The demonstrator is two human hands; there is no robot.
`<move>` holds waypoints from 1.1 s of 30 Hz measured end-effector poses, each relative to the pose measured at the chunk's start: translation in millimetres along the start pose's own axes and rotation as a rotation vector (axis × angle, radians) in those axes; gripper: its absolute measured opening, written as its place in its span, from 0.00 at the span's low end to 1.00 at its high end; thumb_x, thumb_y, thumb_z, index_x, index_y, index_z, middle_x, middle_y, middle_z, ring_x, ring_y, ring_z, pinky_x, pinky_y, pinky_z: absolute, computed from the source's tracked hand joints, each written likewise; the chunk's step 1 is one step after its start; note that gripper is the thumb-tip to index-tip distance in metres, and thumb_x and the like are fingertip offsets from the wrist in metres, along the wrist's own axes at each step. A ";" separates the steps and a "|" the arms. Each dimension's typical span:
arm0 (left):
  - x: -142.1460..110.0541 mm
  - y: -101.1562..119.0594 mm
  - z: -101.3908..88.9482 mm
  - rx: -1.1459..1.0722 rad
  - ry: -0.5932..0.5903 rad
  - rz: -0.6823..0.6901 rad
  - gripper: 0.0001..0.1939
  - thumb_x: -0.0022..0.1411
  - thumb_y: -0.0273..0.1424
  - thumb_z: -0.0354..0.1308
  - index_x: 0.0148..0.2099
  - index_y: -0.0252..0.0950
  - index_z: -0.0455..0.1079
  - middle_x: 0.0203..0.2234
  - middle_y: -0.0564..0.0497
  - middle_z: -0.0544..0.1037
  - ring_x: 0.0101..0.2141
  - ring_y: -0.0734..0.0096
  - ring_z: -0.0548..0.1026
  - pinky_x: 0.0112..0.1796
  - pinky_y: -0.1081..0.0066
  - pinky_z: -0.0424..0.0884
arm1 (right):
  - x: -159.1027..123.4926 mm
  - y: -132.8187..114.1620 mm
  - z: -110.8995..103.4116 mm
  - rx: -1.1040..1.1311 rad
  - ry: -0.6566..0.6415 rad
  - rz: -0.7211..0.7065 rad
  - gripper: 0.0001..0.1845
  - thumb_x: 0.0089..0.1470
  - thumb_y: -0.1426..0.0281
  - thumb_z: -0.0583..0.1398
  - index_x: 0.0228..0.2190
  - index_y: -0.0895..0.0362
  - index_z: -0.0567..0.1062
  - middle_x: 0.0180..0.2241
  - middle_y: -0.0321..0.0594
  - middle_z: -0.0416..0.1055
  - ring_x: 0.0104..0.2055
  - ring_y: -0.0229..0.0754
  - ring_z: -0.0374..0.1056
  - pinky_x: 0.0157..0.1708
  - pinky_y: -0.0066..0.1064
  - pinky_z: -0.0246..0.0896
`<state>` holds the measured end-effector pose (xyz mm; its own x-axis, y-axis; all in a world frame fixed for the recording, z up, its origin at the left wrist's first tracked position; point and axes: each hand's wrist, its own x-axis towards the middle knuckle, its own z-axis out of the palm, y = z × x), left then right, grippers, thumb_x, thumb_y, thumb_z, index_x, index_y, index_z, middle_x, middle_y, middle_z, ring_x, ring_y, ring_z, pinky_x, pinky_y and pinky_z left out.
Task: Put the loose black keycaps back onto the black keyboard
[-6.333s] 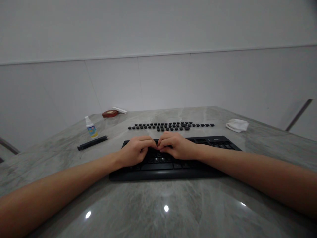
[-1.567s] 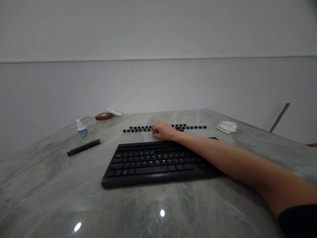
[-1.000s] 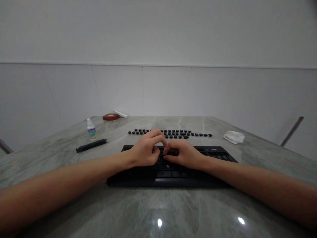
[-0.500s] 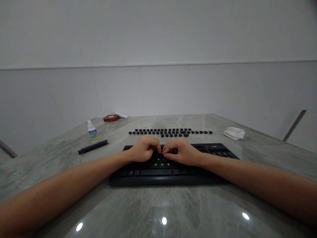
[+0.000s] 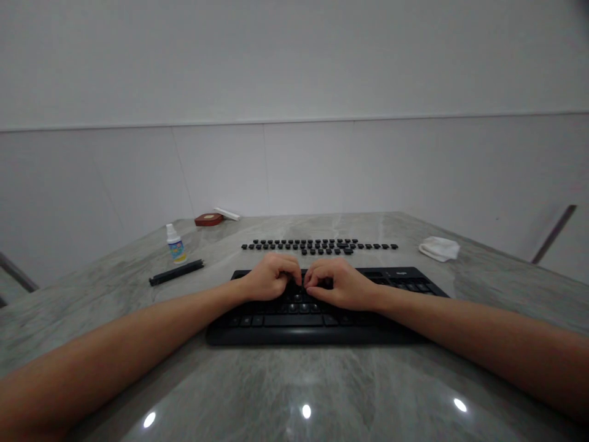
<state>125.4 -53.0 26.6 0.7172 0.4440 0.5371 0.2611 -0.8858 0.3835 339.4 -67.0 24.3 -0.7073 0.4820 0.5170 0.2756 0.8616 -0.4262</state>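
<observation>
A black keyboard point(image 5: 294, 336) lies on the table in front of me, with some caps off, baring key positions in its middle. My left hand point(image 5: 272, 276) is over its centre, fingers curled down with the tips together at the keys. Close beside it, my right hand point(image 5: 338, 281) is bent in a pinch, thumb and fingertips almost meeting the left fingertips. Whatever sits between the fingertips is too small and dark to make out. Beyond the keyboard, several loose black keycaps point(image 5: 321, 244) are laid out in rows.
On the left stand a white spray bottle point(image 5: 176, 245) and a black bar-shaped object point(image 5: 177, 272). Farther back are a reddish-brown box point(image 5: 208, 220) and a white flat object point(image 5: 227, 214). A folded white cloth point(image 5: 438, 248) lies at the right on the grey marbled table point(image 5: 257, 393).
The whole view has shifted slightly, so things appear a little farther right. Both hands keep almost the same place and pose over the keyboard.
</observation>
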 end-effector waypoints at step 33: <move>-3.9 -0.6 1.0 0.078 -0.040 0.136 0.23 0.42 0.14 0.41 0.32 0.33 0.75 0.32 0.48 0.77 0.33 0.72 0.74 0.36 0.73 0.71 | -4.0 -2.7 -0.9 -0.053 0.057 -0.099 0.09 0.53 0.74 0.58 0.26 0.59 0.79 0.33 0.43 0.76 0.34 0.39 0.71 0.37 0.30 0.66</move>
<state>123.1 -54.3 23.5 0.7739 0.3147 0.5496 0.2078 -0.9459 0.2491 342.0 -71.1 24.1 -0.6952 0.4008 0.5968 0.2411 0.9121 -0.3317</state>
